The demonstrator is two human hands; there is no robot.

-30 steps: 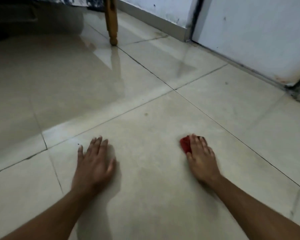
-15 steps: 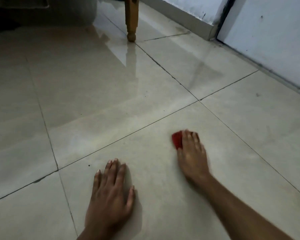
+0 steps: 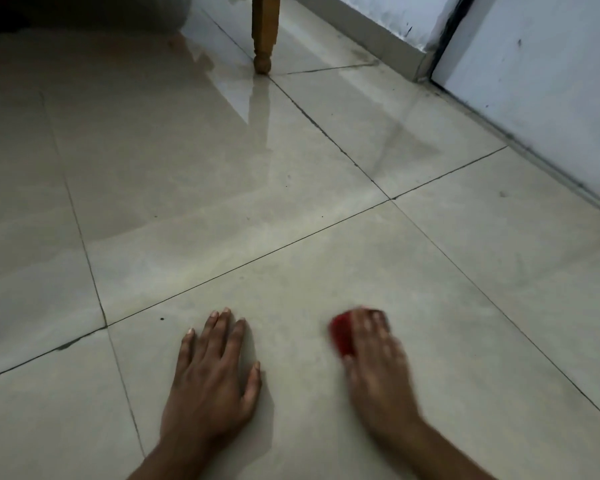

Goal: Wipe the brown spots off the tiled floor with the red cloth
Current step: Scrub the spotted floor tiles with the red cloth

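While our right hand point(image 3: 378, 368) lies blurred over the red cloth point(image 3: 342, 332), we press that cloth flat against the tiled floor point(image 3: 326, 237) with fingers that look extended on top of it; whether any of them curl under its edge we cannot tell. Only the left part of the cloth shows past the fingers, a small red wad on the same large tile that carries both our hands, well in from its far grout line. Our left hand point(image 3: 212, 379) rests just to the left, apart from the cloth, palm down with fingers straight and slightly spread, holding nothing. A tiny dark speck point(image 3: 161, 319) sits near that tile's far left corner, close to the grout joint. Farther out the glossy tiles carry pale reflections, and a turned wooden furniture leg point(image 3: 264, 32) stands on the floor near the far wall. A grey skirting point(image 3: 371, 32) runs along that wall, and a pale door point(image 3: 548, 74) closes the far right corner.
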